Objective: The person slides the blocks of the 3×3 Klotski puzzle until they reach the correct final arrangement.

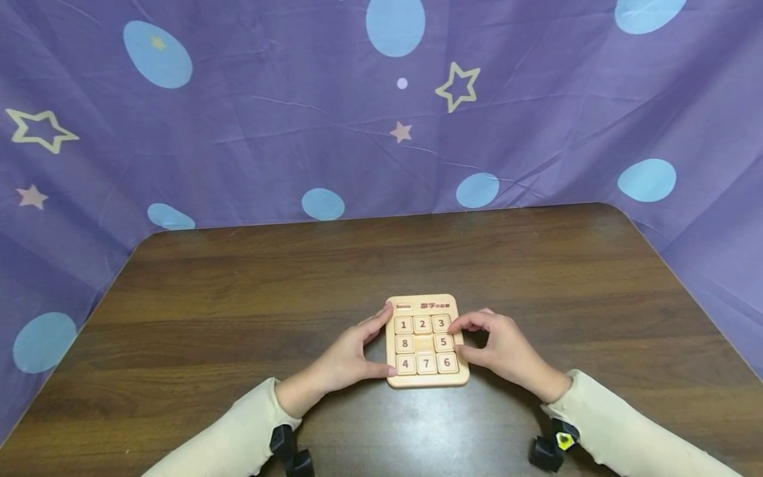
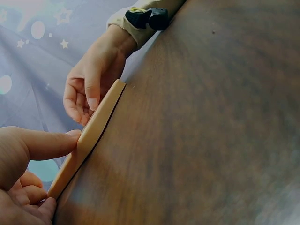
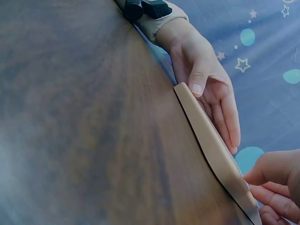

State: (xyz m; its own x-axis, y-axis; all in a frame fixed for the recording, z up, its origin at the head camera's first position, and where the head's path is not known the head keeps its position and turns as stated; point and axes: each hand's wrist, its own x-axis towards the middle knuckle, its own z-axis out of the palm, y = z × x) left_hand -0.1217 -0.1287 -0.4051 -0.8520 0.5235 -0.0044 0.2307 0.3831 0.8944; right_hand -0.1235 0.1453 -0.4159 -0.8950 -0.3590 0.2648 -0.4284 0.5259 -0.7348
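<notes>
A pale wooden sliding number puzzle (image 1: 428,381) lies flat on the table. Its tiles read 1, 2, 3 on top, 8, a gap, 5 in the middle, and 4, 7, 6 below. My left hand (image 1: 342,358) holds the board by its left side, thumb near the lower corner and fingers near the upper one. At the right side, my right hand (image 1: 507,348) has bent fingers, with index and thumb tips at the tile 5 (image 1: 444,342) and the lower corner of the tile 3 (image 1: 441,323). The left wrist view shows the board (image 2: 101,117) edge-on, tiles hidden.
The brown wooden table (image 1: 238,298) extends around the puzzle. Behind it hangs a purple curtain (image 1: 268,132) with stars and blue dots. Black devices are strapped to both wrists, such as the right wrist device (image 1: 548,452).
</notes>
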